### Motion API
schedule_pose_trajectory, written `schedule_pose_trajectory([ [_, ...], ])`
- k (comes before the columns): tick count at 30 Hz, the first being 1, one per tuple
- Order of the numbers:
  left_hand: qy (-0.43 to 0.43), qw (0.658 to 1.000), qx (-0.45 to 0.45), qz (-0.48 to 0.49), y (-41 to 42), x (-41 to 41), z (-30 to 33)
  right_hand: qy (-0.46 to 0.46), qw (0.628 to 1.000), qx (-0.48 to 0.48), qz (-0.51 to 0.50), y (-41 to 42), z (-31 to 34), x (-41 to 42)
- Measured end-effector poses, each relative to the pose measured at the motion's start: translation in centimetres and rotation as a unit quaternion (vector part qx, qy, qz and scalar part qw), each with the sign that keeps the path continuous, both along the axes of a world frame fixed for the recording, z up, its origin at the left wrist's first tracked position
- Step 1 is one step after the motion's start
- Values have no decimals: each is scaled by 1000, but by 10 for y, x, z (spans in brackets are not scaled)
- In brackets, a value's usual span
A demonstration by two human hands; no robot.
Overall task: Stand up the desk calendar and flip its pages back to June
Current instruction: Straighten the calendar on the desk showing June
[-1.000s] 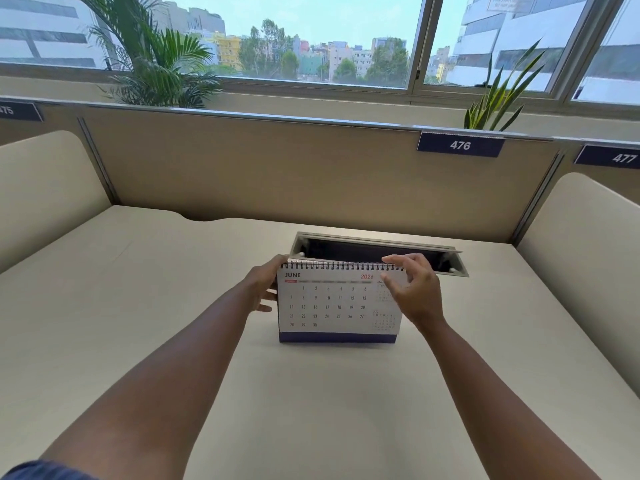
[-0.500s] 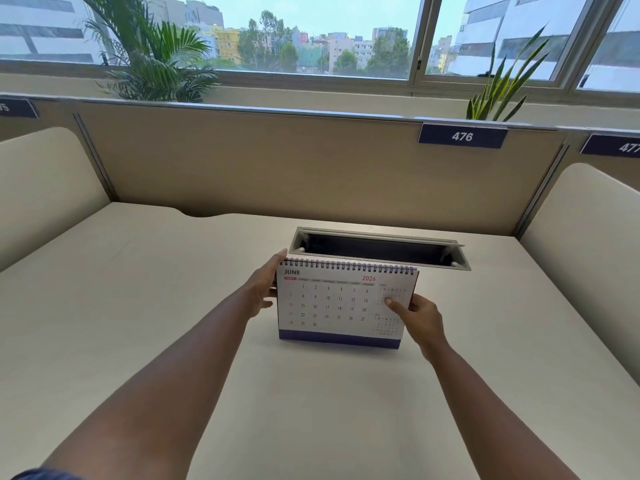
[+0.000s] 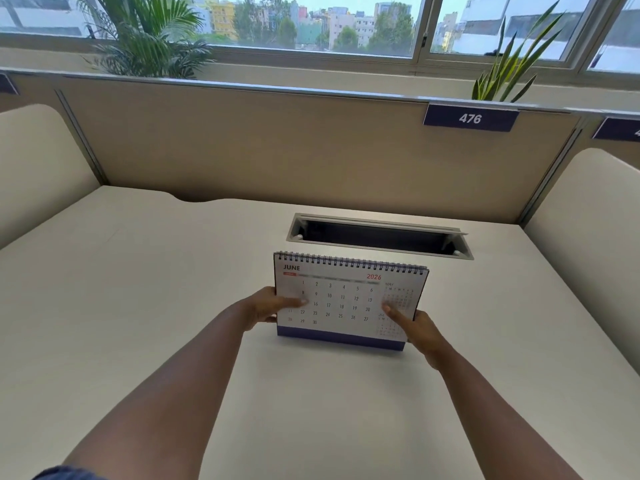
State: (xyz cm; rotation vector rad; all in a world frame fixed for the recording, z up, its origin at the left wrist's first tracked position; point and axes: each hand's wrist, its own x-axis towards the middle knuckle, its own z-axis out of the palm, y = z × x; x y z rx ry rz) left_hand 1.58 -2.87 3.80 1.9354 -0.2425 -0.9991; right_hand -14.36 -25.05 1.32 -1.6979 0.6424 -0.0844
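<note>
The table (image 3: 145, 306) was broad, pale and bare around the work, with an open cable tray (image 3: 379, 236) let into it towards the back partition. Just in front of that tray stood the desk calendar (image 3: 349, 301), upright on its dark base, its long axis running left to right across the person's front and its spiral binding along the top edge. The page facing the person read JUNE (so the flipping looked finished, and what remained seemed only to be settling and letting go).

The calendar lay between the two hands, one at each short end, about equally near. The left hand (image 3: 266, 308) held the left edge, thumb pressed flat on the page, the other fingers hidden behind. The right hand (image 3: 417, 329) held the lower right corner in the same way, thumb on the front. Each grip was closed on the calendar. Any release would likely mean drawing both hands outward along that long axis.
</note>
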Motion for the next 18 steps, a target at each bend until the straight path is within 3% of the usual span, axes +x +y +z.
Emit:
schedule_pose_trajectory([
  [3, -18, 997, 69, -25, 1, -1, -14, 23, 1000, 9, 8, -1, -10, -2],
  [8, -32, 996, 81, -36, -2, -1, -21, 24, 999, 15, 18, -2, -11, 3],
  [18, 25, 996, 84, -13, -5, -4, -30, 54, 997, 58, 23, -7, -19, 5],
])
